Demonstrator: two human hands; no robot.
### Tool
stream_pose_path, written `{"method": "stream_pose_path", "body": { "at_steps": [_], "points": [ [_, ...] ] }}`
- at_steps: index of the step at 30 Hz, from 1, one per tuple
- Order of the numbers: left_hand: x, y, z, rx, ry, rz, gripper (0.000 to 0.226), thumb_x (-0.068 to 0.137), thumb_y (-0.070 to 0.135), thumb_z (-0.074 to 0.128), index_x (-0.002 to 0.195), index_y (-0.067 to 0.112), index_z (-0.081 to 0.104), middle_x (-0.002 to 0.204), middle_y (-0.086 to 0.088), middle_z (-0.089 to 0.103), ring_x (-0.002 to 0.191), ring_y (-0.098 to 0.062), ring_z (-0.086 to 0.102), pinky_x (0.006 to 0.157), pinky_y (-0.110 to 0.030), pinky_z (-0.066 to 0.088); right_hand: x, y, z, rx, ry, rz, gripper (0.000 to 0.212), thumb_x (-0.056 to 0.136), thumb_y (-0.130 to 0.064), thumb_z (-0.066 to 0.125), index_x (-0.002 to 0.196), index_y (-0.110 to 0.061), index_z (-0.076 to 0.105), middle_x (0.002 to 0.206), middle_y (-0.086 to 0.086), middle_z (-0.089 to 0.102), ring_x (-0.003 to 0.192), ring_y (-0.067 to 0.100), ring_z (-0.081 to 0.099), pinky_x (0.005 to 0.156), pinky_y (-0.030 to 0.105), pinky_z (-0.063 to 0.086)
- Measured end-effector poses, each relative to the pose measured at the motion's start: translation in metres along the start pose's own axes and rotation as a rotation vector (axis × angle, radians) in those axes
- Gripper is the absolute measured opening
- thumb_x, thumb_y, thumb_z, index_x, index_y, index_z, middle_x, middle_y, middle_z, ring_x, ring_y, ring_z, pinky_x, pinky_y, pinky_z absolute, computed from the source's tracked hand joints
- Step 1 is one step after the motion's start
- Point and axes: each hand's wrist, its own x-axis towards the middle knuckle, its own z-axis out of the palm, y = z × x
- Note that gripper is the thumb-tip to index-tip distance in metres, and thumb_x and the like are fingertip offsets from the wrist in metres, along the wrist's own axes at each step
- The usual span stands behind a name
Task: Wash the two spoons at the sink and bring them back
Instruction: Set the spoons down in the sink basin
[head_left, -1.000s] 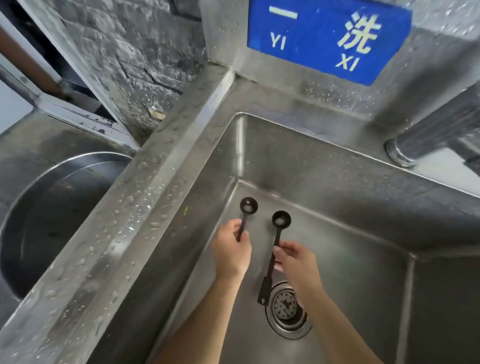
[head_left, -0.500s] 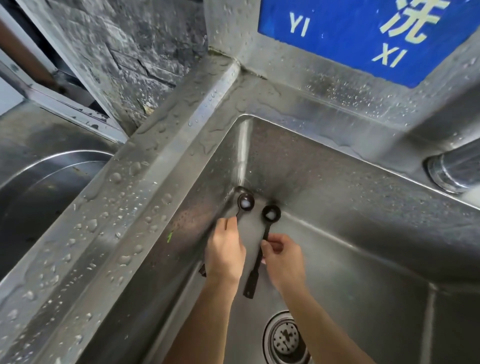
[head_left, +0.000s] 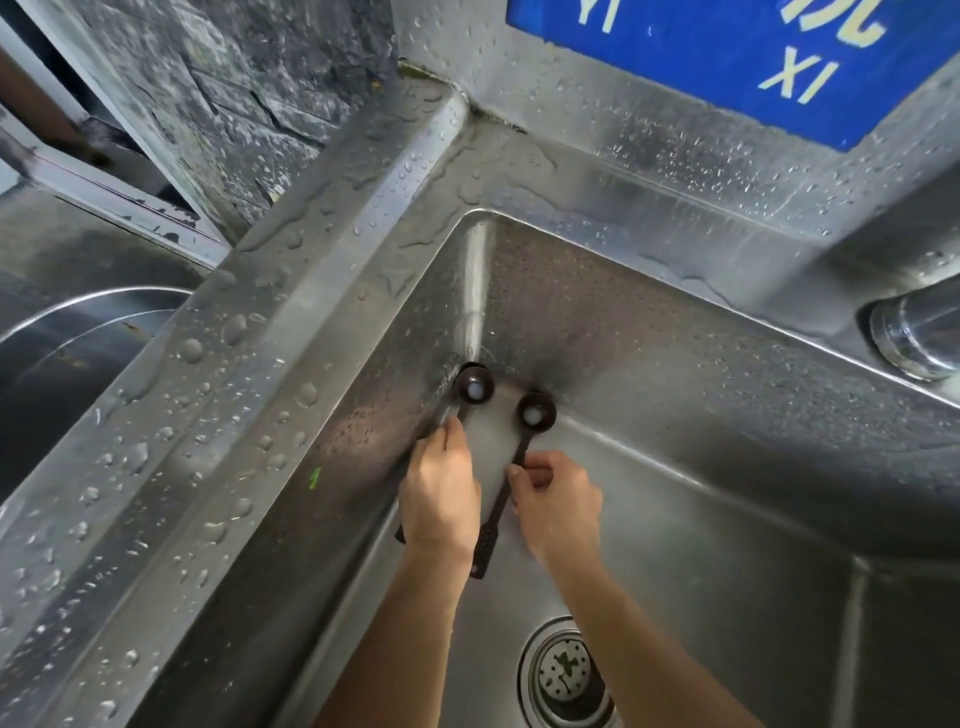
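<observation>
Two spoons, left spoon (head_left: 474, 387) and right spoon (head_left: 536, 413), at the sink's (head_left: 727, 467) far-left corner | your left hand (head_left: 440, 499) and right hand (head_left: 558, 506) each pinch a handle | step: rinsing, no running water visible | next: find the faucet (head_left: 917, 335) stream.

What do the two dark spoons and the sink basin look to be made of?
Two dark brown long-handled spoons: probably plastic, possibly coated metal; matte, one flat handle end shows perforations. Grey steel sink basin: stainless steel, brushed, with soft reflections and water beading on its rim.

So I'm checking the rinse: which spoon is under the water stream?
The spoon in the left hand, its bowl right below the stream. The right hand's spoon sits beside it.
</observation>
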Motion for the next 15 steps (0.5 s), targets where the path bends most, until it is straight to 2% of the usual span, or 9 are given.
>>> {"method": "stream_pose_path", "body": {
  "at_steps": [2, 4, 7, 9, 11, 13, 15],
  "points": [
    [0.0, 0.0, 0.0, -0.001, -0.003, 0.002, 0.048, 0.064, -0.011, 0.072, 0.111, -0.004, 0.071, 0.091, -0.018, 0.074, 0.083, -0.035, 0.071, 0.063, -0.039, 0.058, 0.0, 0.0, -0.001, -0.022, 0.001, -0.002, 0.015, 0.095, -0.03, 0.068, 0.106, -0.021, 0.072, 0.085, -0.009, 0.072, 0.086, 0.013, 0.067, 0.071, 0.018, 0.046],
    [-0.001, 0.001, 0.0, -0.015, 0.01, 0.013, 0.046, 0.066, -0.008, 0.076, 0.111, -0.004, 0.071, 0.091, -0.017, 0.075, 0.083, -0.035, 0.071, 0.061, -0.038, 0.058, 0.0, 0.0, -0.003, -0.031, -0.005, 0.002, 0.017, 0.095, -0.032, 0.067, 0.108, -0.022, 0.071, 0.083, -0.012, 0.068, 0.086, 0.012, 0.063, 0.066, 0.015, 0.041],
    [-0.002, 0.001, -0.001, -0.083, 0.022, -0.003, 0.044, 0.077, -0.002, 0.07, 0.121, -0.001, 0.067, 0.112, -0.015, 0.073, 0.098, -0.032, 0.07, 0.073, -0.039, 0.059, -0.002, 0.0, -0.007, -0.037, -0.002, -0.001, 0.021, 0.095, -0.036, 0.065, 0.109, -0.023, 0.071, 0.084, -0.013, 0.067, 0.091, 0.012, 0.063, 0.076, 0.021, 0.044],
    [-0.005, 0.002, -0.002, -0.143, 0.078, 0.016, 0.043, 0.077, -0.003, 0.07, 0.12, -0.001, 0.067, 0.117, -0.015, 0.072, 0.099, -0.032, 0.072, 0.073, -0.037, 0.06, -0.007, 0.002, -0.012, -0.045, 0.004, -0.006, 0.021, 0.095, -0.038, 0.064, 0.109, -0.023, 0.071, 0.085, -0.013, 0.066, 0.088, 0.01, 0.061, 0.079, 0.022, 0.043],
    [-0.011, 0.003, -0.003, -0.185, 0.159, 0.053, 0.042, 0.074, -0.004, 0.073, 0.115, 0.0, 0.069, 0.111, -0.015, 0.074, 0.093, -0.031, 0.074, 0.07, -0.035, 0.06, -0.013, 0.005, -0.019, -0.061, 0.016, -0.017, 0.02, 0.095, -0.039, 0.064, 0.108, -0.025, 0.071, 0.084, -0.015, 0.066, 0.082, 0.007, 0.06, 0.075, 0.019, 0.043],
    [-0.016, 0.003, -0.004, -0.231, 0.23, 0.102, 0.039, 0.074, -0.004, 0.073, 0.112, 0.0, 0.07, 0.104, -0.014, 0.075, 0.088, -0.031, 0.073, 0.073, -0.033, 0.056, -0.021, 0.008, -0.03, -0.075, 0.026, -0.012, 0.017, 0.095, -0.04, 0.064, 0.105, -0.027, 0.071, 0.08, -0.018, 0.066, 0.075, -0.002, 0.058, 0.066, 0.012, 0.041],
    [-0.021, 0.006, -0.009, -0.289, 0.274, 0.147, 0.035, 0.073, -0.005, 0.074, 0.108, 0.002, 0.071, 0.091, -0.012, 0.075, 0.082, -0.03, 0.071, 0.074, -0.031, 0.05, -0.031, 0.009, -0.043, -0.088, 0.019, -0.002, 0.016, 0.094, -0.042, 0.064, 0.102, -0.03, 0.071, 0.08, -0.017, 0.069, 0.077, -0.002, 0.062, 0.065, 0.011, 0.043]
  ]
}}
